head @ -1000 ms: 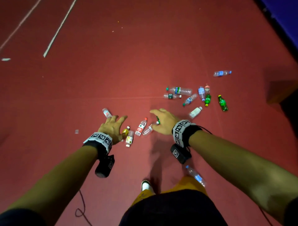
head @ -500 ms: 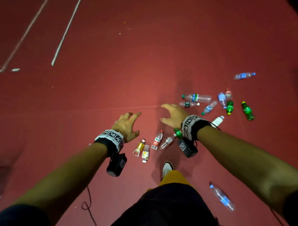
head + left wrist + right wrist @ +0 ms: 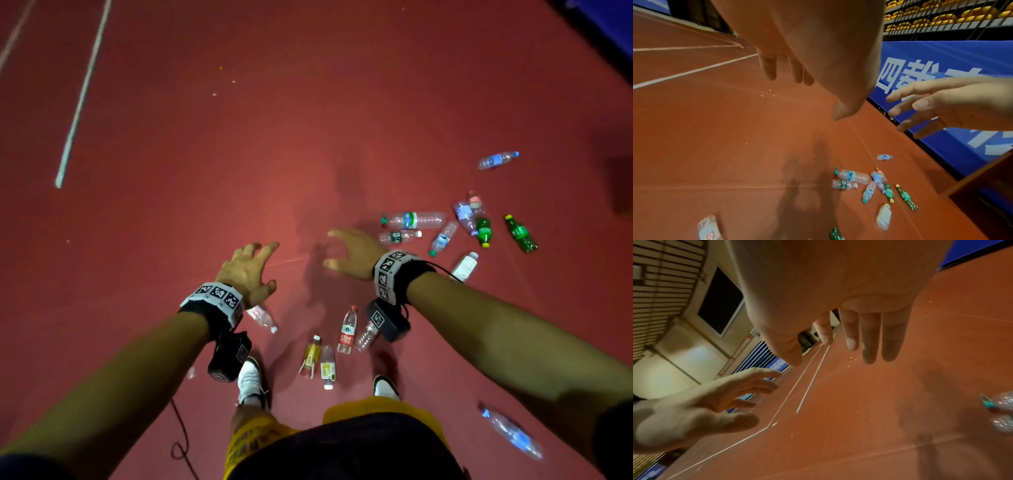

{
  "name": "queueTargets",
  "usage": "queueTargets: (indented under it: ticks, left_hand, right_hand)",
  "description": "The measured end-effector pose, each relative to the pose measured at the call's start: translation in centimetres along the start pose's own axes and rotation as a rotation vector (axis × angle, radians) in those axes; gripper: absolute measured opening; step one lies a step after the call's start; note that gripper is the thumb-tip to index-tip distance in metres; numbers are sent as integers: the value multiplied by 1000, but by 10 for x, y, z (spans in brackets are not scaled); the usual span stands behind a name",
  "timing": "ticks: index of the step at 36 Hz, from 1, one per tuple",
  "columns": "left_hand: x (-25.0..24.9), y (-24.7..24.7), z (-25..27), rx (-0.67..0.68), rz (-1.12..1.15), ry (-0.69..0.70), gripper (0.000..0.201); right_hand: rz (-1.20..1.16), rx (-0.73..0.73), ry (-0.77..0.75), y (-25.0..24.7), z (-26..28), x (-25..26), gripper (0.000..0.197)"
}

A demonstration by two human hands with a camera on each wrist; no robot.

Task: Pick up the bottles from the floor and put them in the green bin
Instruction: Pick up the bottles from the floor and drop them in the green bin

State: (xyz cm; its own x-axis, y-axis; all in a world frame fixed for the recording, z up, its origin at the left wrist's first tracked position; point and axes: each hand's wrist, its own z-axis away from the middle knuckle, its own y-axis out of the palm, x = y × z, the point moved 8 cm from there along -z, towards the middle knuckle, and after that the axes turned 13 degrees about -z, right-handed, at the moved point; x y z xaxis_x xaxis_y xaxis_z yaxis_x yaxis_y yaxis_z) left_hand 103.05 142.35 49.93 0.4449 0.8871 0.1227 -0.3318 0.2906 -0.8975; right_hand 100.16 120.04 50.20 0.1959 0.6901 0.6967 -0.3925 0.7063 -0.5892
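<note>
Both my hands hang empty above the red floor with fingers spread. My left hand [image 3: 251, 270] is over a small clear bottle [image 3: 262, 318]. My right hand [image 3: 349, 253] is left of a clear bottle with a blue-green label [image 3: 412, 220] and a smaller clear one [image 3: 399, 236]. Near my feet lie a red-labelled bottle [image 3: 347, 330], a yellow bottle [image 3: 311, 356] and a pale yellow-labelled one [image 3: 327, 367]. Farther right lie two green bottles [image 3: 520, 234], a white bottle [image 3: 464, 266] and several blue-labelled ones [image 3: 496, 160]. No green bin is in view.
My white shoes [image 3: 250, 380] stand close to the near bottles. Another blue-labelled bottle [image 3: 510, 431] lies at the lower right. A blue padded barrier [image 3: 941, 91] with white lettering runs along the right side. White lines [image 3: 80, 99] cross the floor at left.
I have straightened up and stepped forward; both hands rose off the floor with nothing in them, and the near group of bottles now lies behind them by my feet.
</note>
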Motion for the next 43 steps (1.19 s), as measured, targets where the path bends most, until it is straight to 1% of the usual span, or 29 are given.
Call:
queueTargets:
  ticks: [3,5,7,11,12,13,16,17,19,20,23,24,25,26,27,30,31,33,34,35,36,37,38,39,40,41,42,43]
  left_hand:
    - [26,6,-34,-32,-48,115,88]
    - [48,8,-62,-58,-72,191,86]
    - [76,9,-88,-77,-114,264,86]
    - [116,7,-113,-59,-169,361,87]
    - [118,7,-115,-49,-187,384,88]
    - [135,4,-117,-38,-225,459,89]
    - [137,16,-118,-19,-258,483,86]
    - [140,17,-115,-21,-277,541,84]
    - [139,25,-119,9,-310,543,82]
    - [134,38,-111,22,-318,595,83]
    - [130,44,-108,35,-289,585,86]
    - [129,66,-98,72,-305,608,87]
    - [127,69,-98,58,-305,612,88]
    - [122,72,-95,54,-300,629,89]
    - [124,102,-92,75,-336,614,91]
    - [123,118,-85,51,-342,622,92]
    - [126,160,-88,86,-368,598,92]
    - [127,174,-88,89,-392,605,92]
    - [135,227,-93,135,-423,581,92]
    - [137,230,-97,141,-408,565,92]
    - [138,237,-96,148,-413,585,92]
    - [137,244,-97,151,-410,569,93]
    - [140,295,-113,193,-435,561,94]
    - [138,298,-114,210,-449,563,95]
    - [137,310,-115,227,-431,579,96]
    - [138,371,-136,237,-465,584,96]
    - [138,374,-138,256,-458,566,97]
    - [136,378,-139,267,-485,589,98]
  right_hand:
    - [13,-41,62,13,-27,7,71]
    - [31,-73,120,19,-46,14,75]
    - [7,-156,190,26,-63,22,77]
    - [-130,-343,316,36,-74,37,71]
    - [-156,-379,343,36,-69,41,69]
    - [-192,-436,393,54,-70,57,68]
    - [-216,-393,422,86,-58,55,70]
    - [-209,-397,463,103,-48,63,72]
    - [-204,-408,481,112,-42,56,73]
    - [-231,-429,537,131,-26,52,71]
    - [-227,-452,586,134,-13,44,67]
    - [-265,-456,616,158,-3,38,66]
    - [-258,-491,624,158,-1,32,66]
    - [-285,-493,635,164,3,25,65]
    - [-323,-464,654,197,0,9,65]
    - [-359,-439,699,226,9,-4,64]
    - [-375,-411,704,263,0,-21,64]
    - [-394,-389,720,284,-2,-30,65]
    - [-407,-343,742,338,-14,-56,66]
    - [-440,-359,739,340,-13,-55,65]
    - [-430,-366,724,347,-13,-56,63]
    - [-468,-379,752,356,-13,-64,61]
    - [-462,-374,750,398,-34,-91,61]
    - [-462,-368,750,396,-35,-91,63]
    - [-471,-347,760,408,-41,-101,67]
    - [-486,-338,783,454,-66,-136,71]
    - [-493,-346,803,454,-67,-141,73]
    - [-486,-360,761,453,-72,-139,73]
